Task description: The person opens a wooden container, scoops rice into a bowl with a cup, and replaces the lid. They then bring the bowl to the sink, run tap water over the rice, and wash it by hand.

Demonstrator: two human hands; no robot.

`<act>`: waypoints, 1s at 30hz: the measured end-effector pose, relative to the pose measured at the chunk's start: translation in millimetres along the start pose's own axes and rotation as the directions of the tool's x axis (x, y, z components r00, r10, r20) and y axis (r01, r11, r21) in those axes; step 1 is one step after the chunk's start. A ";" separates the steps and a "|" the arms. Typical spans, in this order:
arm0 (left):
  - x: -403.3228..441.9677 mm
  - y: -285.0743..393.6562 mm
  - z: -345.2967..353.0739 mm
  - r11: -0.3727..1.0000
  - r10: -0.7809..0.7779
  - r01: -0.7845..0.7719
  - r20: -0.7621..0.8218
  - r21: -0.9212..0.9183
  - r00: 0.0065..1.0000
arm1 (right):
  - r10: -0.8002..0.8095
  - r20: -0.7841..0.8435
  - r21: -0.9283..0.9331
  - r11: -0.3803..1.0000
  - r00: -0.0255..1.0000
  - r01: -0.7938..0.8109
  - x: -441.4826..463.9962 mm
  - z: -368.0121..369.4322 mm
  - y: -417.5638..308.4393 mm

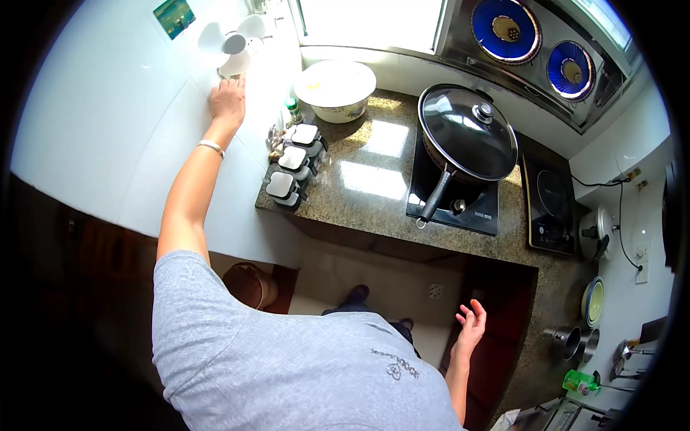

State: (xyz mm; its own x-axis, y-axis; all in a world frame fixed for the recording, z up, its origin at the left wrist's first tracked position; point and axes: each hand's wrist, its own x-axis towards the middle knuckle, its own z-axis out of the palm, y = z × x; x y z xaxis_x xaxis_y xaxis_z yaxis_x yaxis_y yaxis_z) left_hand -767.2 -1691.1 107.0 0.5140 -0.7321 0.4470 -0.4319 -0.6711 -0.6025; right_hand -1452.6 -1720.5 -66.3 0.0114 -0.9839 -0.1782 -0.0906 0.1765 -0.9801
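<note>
My left hand (pixel 228 103) is raised against the white tiled wall at the left, just below a white three-bladed fan (pixel 234 44). Its fingers point up at the lowest blade, and the index finger looks stretched out. Whether the fingertips touch the blade or the wall I cannot tell. On that wrist sits a pale bangle (pixel 211 146). My right hand (pixel 471 323) hangs in the air in front of the counter, fingers loosely bent and apart, holding nothing. A black wok (pixel 467 133) with a glass lid stands on the cooktop (pixel 483 214), its handle towards me.
Along the counter's left end stand several seasoning boxes (pixel 282 187), a green-capped bottle (pixel 293 108) and a large white basin (pixel 335 90). A second cooktop (pixel 550 205) and a pressure cooker (pixel 595 231) are at the right. A brown bucket (pixel 250 284) is on the floor.
</note>
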 end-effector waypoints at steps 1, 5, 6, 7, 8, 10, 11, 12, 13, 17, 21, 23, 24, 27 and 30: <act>0.0 0.3 2.2 1.000 0.014 -0.014 -0.014 -0.007 1.000 | 0.009 -0.002 0.011 1.000 1.000 -0.009 0.4 4.1 0.6; 3.1 -0.6 18.3 0.990 0.042 -0.028 -0.096 0.138 0.994 | 0.033 -0.023 0.052 0.998 0.999 -0.031 -3.3 13.1 1.1; 4.0 -0.7 22.4 0.986 0.051 -0.031 -0.121 0.161 0.991 | 0.043 -0.023 0.067 0.997 0.999 -0.042 -4.6 13.4 2.6; 4.3 -0.9 21.0 0.987 0.062 -0.041 -0.131 0.157 0.989 | 0.039 -0.020 0.067 0.997 0.999 -0.037 -5.9 12.0 5.3; 4.2 -1.7 18.6 0.979 0.090 -0.069 -0.100 0.193 0.991 | 0.044 -0.036 0.072 0.997 0.998 -0.042 -8.5 10.4 7.2; 2.6 -1.8 15.7 0.969 0.131 -0.111 -0.079 0.223 0.988 | 0.065 -0.053 0.074 0.995 0.996 -0.061 -13.7 5.2 9.7; 2.8 -2.4 15.5 0.968 0.131 -0.110 -0.079 0.223 0.988 | 0.071 -0.072 0.080 0.995 0.995 -0.065 -16.9 1.4 9.1; 3.6 -3.0 15.4 0.968 0.136 -0.115 -0.085 0.222 0.987 | 0.065 -0.082 0.073 0.996 0.995 -0.059 -21.6 -3.6 7.0; 4.1 -3.6 23.8 0.979 0.130 -0.105 -0.141 0.172 0.981 | 0.060 -0.105 0.068 0.996 0.993 -0.053 -27.3 -10.5 6.0; -13.7 11.7 17.8 0.977 0.067 -0.072 -0.032 -0.202 0.997 | 0.077 -0.219 0.115 0.992 0.973 -0.053 -50.3 -53.5 25.9; -101.9 106.2 -23.4 0.842 0.246 -0.272 -0.116 -0.467 0.962 | 0.152 -0.357 0.222 0.972 0.922 -0.074 -97.2 -108.9 55.6; -153.9 178.8 -86.0 0.627 0.313 -0.448 -0.320 -0.637 0.894 | 0.199 -0.415 0.256 0.962 0.888 -0.096 -130.8 -138.5 63.7; -187.5 211.4 -128.9 0.480 0.311 -0.502 -0.396 -0.719 0.864 | 0.221 -0.440 0.274 0.956 0.870 -0.104 -148.4 -154.9 67.1; -273.9 290.5 -262.2 0.166 0.493 -0.509 -0.376 -0.844 0.785 | 0.243 -0.535 0.318 0.945 0.809 -0.074 -207.6 -213.3 87.3; -352.4 349.7 -368.5 -0.186 0.528 -0.612 -0.604 -0.768 0.597 | 0.263 -0.613 0.349 0.936 0.745 -0.044 -269.3 -270.3 101.8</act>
State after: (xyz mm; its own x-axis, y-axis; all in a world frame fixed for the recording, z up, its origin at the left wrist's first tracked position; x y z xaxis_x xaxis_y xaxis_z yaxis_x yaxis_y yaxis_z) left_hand -1372.5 -1710.7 -17.6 -0.3686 -0.8622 0.3476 -0.8040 0.4834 0.3464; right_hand -1734.0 -1445.0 -94.5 -0.6255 -0.7034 -0.3376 0.2617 0.2184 -0.9401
